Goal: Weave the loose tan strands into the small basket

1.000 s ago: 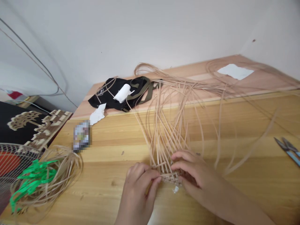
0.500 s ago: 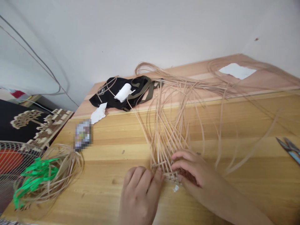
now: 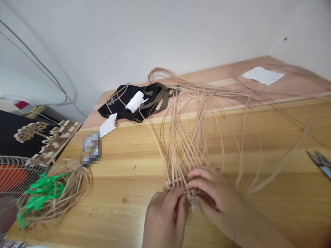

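Note:
A small piece of weaving (image 3: 191,197) made of tan flat strips lies at the front of the table, partly covered by my fingers. Its long loose strips (image 3: 184,144) fan out away from me toward the back. My left hand (image 3: 167,210) pinches the weaving's near edge between thumb and forefinger, left of its middle. From the right, my right hand (image 3: 216,194) curls over the woven edge, thumb below and fingers above. Both hands' fingertips nearly meet at one strip. A scrap of clear material seems to hang at the near edge.
A black bag (image 3: 121,103) with a white paper roll (image 3: 136,101) lies at the back. Scissors-like tool (image 3: 319,163) rests at the right. Coiled strips (image 3: 74,186) with green ribbon (image 3: 42,193) lie left, beside a wire fan guard (image 3: 23,186). White paper (image 3: 263,75) lies back right.
My left hand has shifted right, closer to my right hand, and its thumb and forefinger now pinch nearer the weaving's middle. My right hand stays nearly in place.

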The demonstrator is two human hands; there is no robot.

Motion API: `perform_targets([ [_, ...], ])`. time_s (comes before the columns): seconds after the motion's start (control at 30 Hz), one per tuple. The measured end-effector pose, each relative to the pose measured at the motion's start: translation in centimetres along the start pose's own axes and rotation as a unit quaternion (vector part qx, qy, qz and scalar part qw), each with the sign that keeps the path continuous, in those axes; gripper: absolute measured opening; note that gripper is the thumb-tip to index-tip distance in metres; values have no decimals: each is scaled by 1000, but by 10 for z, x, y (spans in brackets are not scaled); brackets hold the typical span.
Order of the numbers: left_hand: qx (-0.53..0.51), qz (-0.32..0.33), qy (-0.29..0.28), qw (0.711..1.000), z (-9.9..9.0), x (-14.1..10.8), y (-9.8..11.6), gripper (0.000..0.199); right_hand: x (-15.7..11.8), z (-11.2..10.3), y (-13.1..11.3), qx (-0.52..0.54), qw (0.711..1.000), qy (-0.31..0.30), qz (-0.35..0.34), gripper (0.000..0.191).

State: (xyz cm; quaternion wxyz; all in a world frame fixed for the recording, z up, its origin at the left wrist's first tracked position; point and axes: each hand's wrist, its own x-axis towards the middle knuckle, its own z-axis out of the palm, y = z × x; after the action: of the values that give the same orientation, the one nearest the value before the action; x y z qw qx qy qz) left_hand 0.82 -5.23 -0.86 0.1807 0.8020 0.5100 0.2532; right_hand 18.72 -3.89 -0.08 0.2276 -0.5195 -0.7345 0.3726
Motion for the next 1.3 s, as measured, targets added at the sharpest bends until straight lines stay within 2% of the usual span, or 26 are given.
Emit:
perform_targets([
  [0.2, -82, -103, -12, 991, 2, 1, 5, 14, -6, 7, 3, -17, 997, 67, -19, 24],
  [0.37, -167, -144, -33, 975, 0, 5, 8, 14, -21, 15, -3, -118, 969, 204, -71, 11],
  [0.5, -263, -203, -53, 942, 1, 7, 10, 12, -31, 34, -2, -199, 943, 255, -82, 35],
  [0.6, -290, -226, -57, 928, 4, 7, 11, 10, -34, 46, 3, -197, 930, 301, -80, 43],
  [0.73, -329, -239, -52, 912, 8, 6, 11, 11, -34, 51, 10, -193, 925, 314, -99, 34],
  [0.87, -351, -251, -53, 900, 9, 7, 11, 16, -38, 52, 13, -194, 930, 288, -118, 29],
  [1.07, -389, -266, -60, 880, 11, 9, 11, 16, -40, 49, 15, -216, 926, 280, -136, 32],
  [1.3, -471, -284, -89, 830, 8, 10, 8, 11, -31, 39, 8, -222, 918, 295, -142, 33],
])
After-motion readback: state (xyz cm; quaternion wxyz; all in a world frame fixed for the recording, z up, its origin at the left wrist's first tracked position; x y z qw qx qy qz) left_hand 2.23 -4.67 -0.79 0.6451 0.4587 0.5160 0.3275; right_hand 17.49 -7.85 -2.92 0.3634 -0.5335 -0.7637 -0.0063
